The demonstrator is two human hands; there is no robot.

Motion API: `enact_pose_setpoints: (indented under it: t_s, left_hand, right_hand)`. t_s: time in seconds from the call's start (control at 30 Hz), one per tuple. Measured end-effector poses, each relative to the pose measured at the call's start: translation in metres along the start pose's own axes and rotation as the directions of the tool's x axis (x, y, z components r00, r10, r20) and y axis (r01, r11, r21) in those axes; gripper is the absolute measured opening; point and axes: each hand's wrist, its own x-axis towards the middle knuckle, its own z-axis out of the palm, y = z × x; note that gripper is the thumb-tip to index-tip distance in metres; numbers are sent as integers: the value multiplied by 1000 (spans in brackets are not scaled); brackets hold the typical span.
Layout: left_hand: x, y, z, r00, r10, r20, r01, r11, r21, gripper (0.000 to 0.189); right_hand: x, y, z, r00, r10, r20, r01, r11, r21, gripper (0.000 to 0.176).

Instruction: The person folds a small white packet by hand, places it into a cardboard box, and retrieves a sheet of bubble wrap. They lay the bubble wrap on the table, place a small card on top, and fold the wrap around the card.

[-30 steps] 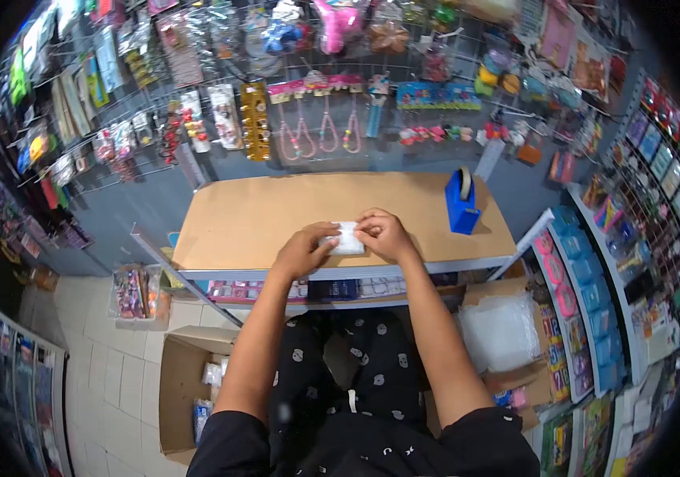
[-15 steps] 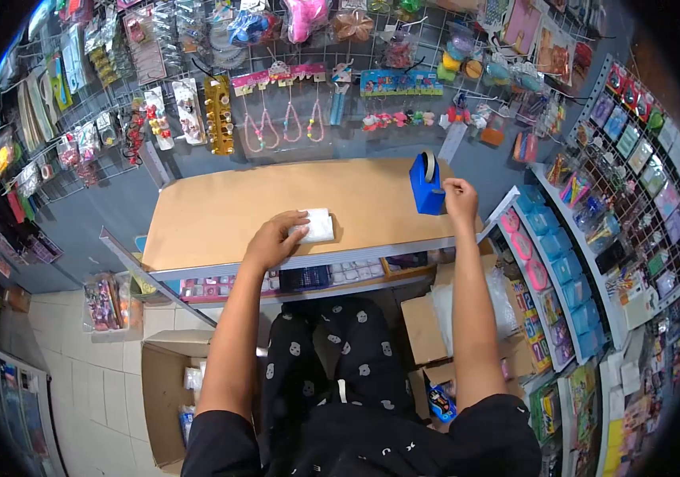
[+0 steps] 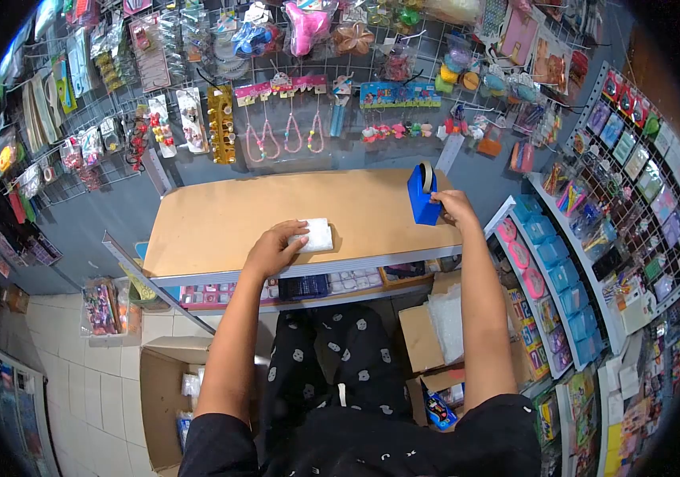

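A: What is closest to us?

B: Loose, black cloth trousers with pale spots (image 3: 364, 358), on the person's legs. Just past them is a flat, light brown table top (image 3: 236, 207) with a grey front edge.

A: What's on it?

B: A small, white, squarish packet (image 3: 318, 235), near the front edge. Paper or plastic? I can't tell. The bare left hand (image 3: 275, 246) is at its nine o'clock and lies over that end. Thumb and fingers are apart.

A: And the other hand?

B: A bit farther, between two and three o'clock from the packet. The bare right hand (image 3: 455, 207) is at the front of a blue, block-shaped tape holder (image 3: 421, 205). A round, pale roll of tape (image 3: 427, 176) sits in the top. The fingertips look close together, but I can't tell if they pinch any tape.

A: What's farthest?

B: A bright pink, puffy thing (image 3: 306, 28) hangs on the wall, at twelve o'clock.

A: So which step is this?

B: Getting tape, I think.

A: What does the next move need?

B: A tight pinch and a clean pull, I'd say, with the packet pressed down gently.
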Motion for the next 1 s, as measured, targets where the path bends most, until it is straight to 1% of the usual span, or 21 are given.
enact_pose_setpoints:
  t_s: [0.1, 0.2, 0.3, 0.4, 0.5, 0.53, 0.63, 0.7, 0.83, 0.9, 0.93, 1.0]
  left_hand:
    - [0, 0, 0, 1000, -4, -2, 4, 1000, 0, 32]
    - [0, 0, 1, 1000, -7, -10, 6, 1000, -29, 31]
    - [0, -1, 2, 1000, -7, -12, 7, 999, -39, 31]
    - [1, 0, 1, 1000, 6, -13, -7, 1000, -24, 30]
    - [1, 2, -1, 1000, -20, 17, 20, 1000, -9, 28]
    - [0, 1, 0, 1000, -25, 14, 25, 999, -22, 29]
    - [1, -3, 1, 1000, -21, 15, 22, 999, -39, 29]
    - [2, -4, 1, 1000, -6, 14, 7, 1000, -24, 29]
    - [-1, -3, 1, 999, -34, 15, 35, 997, -70, 30]
    - [0, -2, 2, 999, -52, 13, 53, 993, -105, 30]
    - [0, -2, 2, 999, -48, 13, 49, 995, -92, 30]
    - [0, 0, 1, 999, -35, 15, 36, 997, -64, 30]
  right_hand:
    - [-3, -4, 1, 999, 38, 15, -39, 997, 60, 16]
    - [-9, -2, 8, 1000, 30, 4, -30, 965, 260, 17]
    - [-7, 0, 5, 998, 51, 45, -62, 954, 293, 19]
    - [-3, 3, 5, 994, 96, 45, -106, 944, 312, 18]
    - [8, 5, 0, 989, 147, 22, -143, 901, 410, 19]
    - [5, 3, 1, 992, 126, -7, -116, 934, 339, 20]
    - [-4, 0, 2, 998, 50, 28, -56, 957, 286, 19]
    - [-7, 1, 1, 999, 19, 32, -28, 962, 273, 18]
    - [-11, 15, 0, 998, -66, 24, 57, 954, 293, 16]
    - [-19, 22, 2, 997, -76, 3, 72, 958, 279, 15]
    - [-25, 24, 4, 997, -80, -8, 79, 959, 273, 15]
    - [-27, 30, 10, 993, -101, -59, 111, 968, 225, 22]
